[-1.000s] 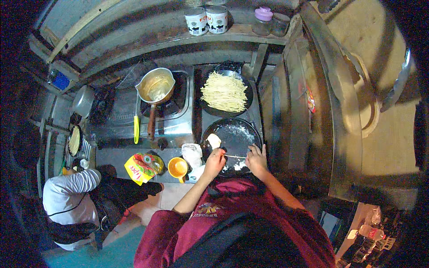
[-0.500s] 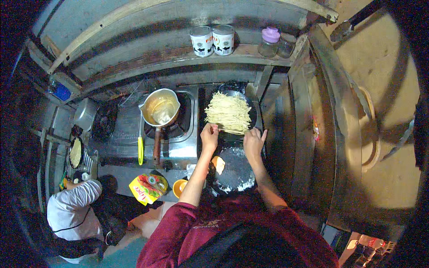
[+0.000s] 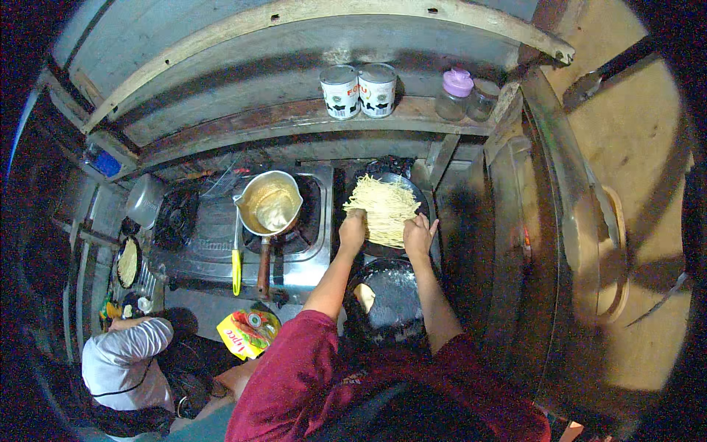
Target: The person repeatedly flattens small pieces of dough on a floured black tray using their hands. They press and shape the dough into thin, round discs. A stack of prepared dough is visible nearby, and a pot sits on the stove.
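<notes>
A wide heap of pale, thin noodle strands [image 3: 381,210] lies over a dark round pan [image 3: 422,199] ahead of me. At the heap's near left edge, my left hand [image 3: 353,230] is closed, its fingers curled against the strands. My right hand [image 3: 419,236] pinches the near right edge, with one finger sticking out. Which strands sit inside each grip is mostly hidden. Just below my hands is a dark round surface [image 3: 394,295] dusted with white powder, a flat pale piece of dough [image 3: 364,297] on its left part.
Left of the noodles, a saucepan [image 3: 269,202] stands on a metal stove [image 3: 206,254], beside a yellow-handled utensil [image 3: 236,272]. A yellow packet [image 3: 249,333] lies nearer. Two cans [image 3: 359,92] and lidded jars [image 3: 454,96] line the shelf. Another person [image 3: 129,361] crouches at lower left.
The view has tilted, so everything sits lower in it. My left fingers look more curled at the noodles' edge. The orange cup beside my left forearm is now out of sight.
</notes>
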Action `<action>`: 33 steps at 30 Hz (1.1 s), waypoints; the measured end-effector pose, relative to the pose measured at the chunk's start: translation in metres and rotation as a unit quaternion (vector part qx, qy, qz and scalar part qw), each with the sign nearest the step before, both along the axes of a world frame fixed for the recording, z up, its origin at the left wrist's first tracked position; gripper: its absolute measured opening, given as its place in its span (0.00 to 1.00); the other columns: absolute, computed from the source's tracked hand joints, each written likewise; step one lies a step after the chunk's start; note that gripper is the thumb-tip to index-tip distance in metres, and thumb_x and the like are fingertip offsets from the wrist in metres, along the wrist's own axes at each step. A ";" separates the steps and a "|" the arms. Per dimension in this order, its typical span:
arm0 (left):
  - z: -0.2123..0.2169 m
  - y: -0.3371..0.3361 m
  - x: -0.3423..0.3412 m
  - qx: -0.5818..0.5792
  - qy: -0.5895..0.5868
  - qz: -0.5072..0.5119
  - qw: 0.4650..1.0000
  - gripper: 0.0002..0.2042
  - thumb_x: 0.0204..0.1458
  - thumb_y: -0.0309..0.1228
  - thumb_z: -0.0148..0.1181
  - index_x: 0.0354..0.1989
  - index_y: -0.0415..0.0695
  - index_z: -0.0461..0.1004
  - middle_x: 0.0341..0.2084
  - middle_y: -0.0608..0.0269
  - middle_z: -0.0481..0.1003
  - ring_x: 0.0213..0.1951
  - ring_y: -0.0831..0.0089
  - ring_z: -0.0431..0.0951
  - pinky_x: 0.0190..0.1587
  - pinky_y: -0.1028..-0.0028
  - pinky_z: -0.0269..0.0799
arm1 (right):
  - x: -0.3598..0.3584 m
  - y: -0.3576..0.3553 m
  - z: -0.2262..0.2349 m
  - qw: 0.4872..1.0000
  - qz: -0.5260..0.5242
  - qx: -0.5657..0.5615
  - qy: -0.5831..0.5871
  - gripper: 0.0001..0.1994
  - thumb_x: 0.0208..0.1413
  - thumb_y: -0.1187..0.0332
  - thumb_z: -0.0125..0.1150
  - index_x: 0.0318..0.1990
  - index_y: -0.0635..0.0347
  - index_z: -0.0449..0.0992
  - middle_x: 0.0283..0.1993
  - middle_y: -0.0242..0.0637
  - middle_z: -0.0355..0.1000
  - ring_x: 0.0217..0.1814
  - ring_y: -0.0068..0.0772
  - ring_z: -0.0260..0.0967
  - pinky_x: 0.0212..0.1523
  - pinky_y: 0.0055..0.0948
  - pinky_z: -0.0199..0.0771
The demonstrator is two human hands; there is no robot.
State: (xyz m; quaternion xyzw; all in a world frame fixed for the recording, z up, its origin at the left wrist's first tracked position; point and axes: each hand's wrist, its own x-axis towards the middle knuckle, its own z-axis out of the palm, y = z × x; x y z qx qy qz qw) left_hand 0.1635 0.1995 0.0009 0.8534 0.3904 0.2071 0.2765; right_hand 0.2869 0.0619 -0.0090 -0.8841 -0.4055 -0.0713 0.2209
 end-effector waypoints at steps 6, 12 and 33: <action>0.002 -0.018 -0.010 0.109 0.074 0.036 0.991 0.06 0.45 0.27 0.51 0.33 0.44 0.71 0.35 0.57 0.69 0.39 0.57 0.70 0.39 0.62 0.68 | -0.022 -0.010 0.020 0.995 -0.004 0.096 -0.013 0.11 0.45 0.72 0.53 0.39 0.58 0.75 0.41 0.37 0.68 0.57 0.42 0.56 0.60 0.50 0.46; 0.030 -0.072 -0.053 0.013 -0.096 0.040 0.994 0.07 0.46 0.21 0.48 0.34 0.37 0.68 0.34 0.48 0.65 0.37 0.50 0.68 0.38 0.60 0.65 | -0.083 -0.058 0.045 0.968 0.182 0.103 0.137 0.10 0.42 0.68 0.60 0.32 0.64 0.73 0.34 0.42 0.68 0.34 0.44 0.66 0.36 0.37 0.66; 0.014 -0.172 -0.127 0.026 -0.042 0.016 0.999 0.08 0.44 0.29 0.57 0.29 0.37 0.71 0.30 0.49 0.69 0.34 0.53 0.69 0.37 0.60 0.65 | -0.133 -0.087 0.006 0.941 0.210 0.135 0.228 0.05 0.49 0.73 0.50 0.27 0.66 0.68 0.26 0.48 0.67 0.32 0.52 0.66 0.33 0.42 0.66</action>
